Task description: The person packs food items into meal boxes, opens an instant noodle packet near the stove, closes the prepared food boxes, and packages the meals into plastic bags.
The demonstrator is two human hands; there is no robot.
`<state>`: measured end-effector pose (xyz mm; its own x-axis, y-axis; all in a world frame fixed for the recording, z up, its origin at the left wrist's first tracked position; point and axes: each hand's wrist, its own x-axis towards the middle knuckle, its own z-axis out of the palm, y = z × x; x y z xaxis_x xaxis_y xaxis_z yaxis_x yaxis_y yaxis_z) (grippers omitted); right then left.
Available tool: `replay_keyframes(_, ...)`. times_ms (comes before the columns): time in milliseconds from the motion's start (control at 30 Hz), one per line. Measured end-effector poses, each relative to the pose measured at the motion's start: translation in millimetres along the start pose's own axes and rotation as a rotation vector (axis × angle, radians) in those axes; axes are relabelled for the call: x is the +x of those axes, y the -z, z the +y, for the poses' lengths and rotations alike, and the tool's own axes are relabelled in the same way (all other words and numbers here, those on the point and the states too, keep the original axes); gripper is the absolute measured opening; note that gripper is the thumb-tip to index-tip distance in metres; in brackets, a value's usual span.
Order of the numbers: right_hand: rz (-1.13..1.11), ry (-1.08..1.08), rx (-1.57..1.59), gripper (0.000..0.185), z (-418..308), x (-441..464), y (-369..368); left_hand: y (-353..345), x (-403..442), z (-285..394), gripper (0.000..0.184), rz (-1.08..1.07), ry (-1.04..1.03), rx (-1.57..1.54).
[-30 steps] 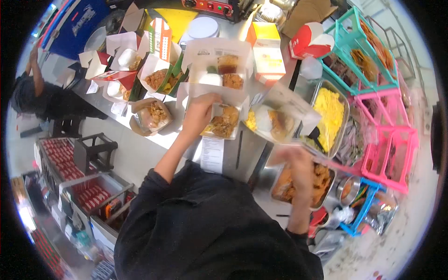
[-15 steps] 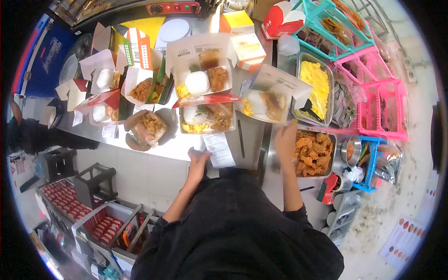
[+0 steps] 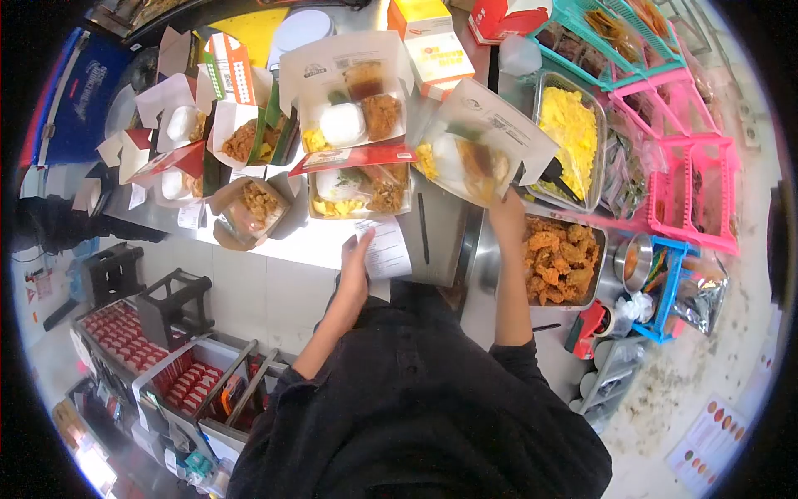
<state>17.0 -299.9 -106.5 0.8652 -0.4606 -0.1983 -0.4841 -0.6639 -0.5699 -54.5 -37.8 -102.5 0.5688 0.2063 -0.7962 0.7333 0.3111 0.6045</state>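
My right hand (image 3: 507,223) is closed at the lower right corner of an open paper meal box (image 3: 440,180), its fingertips partly hidden against the side. That box sits at an angle, with rice, yellow scrambled egg and a brown sauce packet inside, its printed lid raised. Beside the left edge of a printed receipt (image 3: 389,247) is my left hand (image 3: 356,259), thumb and fingers apart, the thumb close to or touching the paper. Fried chicken pieces (image 3: 561,259) fill a metal tray right of my right wrist.
More open meal boxes (image 3: 342,125) with rice and chicken line the counter to the left. A black pen (image 3: 424,229) lies near the receipt. At right stand a tray of scrambled egg (image 3: 572,137), pink baskets (image 3: 694,191) and a blue basket (image 3: 670,291). Another person's dark sleeve (image 3: 50,224) shows far left.
My right hand has moved up and left from beside the chicken tray onto the meal box, which has turned slightly. My left hand has moved up along the receipt's left edge. The view has shifted a little.
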Motion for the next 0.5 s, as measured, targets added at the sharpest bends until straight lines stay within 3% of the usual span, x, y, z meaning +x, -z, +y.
replay_keyframes(67, 0.028, -0.024, 0.023, 0.031, 8, 5, -8, 4, 37, 1, 0.060, -0.228, 0.027, -0.202)
replay_keyframes(167, -0.033, -0.351, 0.323, 0.041, -1, 4, -13, 1, 77, -4, 0.045, -0.246, 0.196, -0.394)
replay_keyframes(267, -0.020, -0.298, 0.462, 0.063, 39, 14, -57, 0, 92, -16, 0.038, -0.242, 0.079, -0.426)
replay_keyframes(300, -0.051, -0.336, 0.556, 0.058, 25, 6, -51, 1, 86, -13, 0.038, -0.226, 0.097, -0.403)
replay_keyframes(400, 0.006, -0.348, 1.293, 0.047, 35, -11, -76, 13, 63, -4, 0.039, -0.252, 0.085, -0.327)
replay_keyframes(500, 0.298, -0.354, 1.369, 0.036, 22, -57, -80, 51, 56, -13, 0.043, -0.400, 0.017, -0.245)
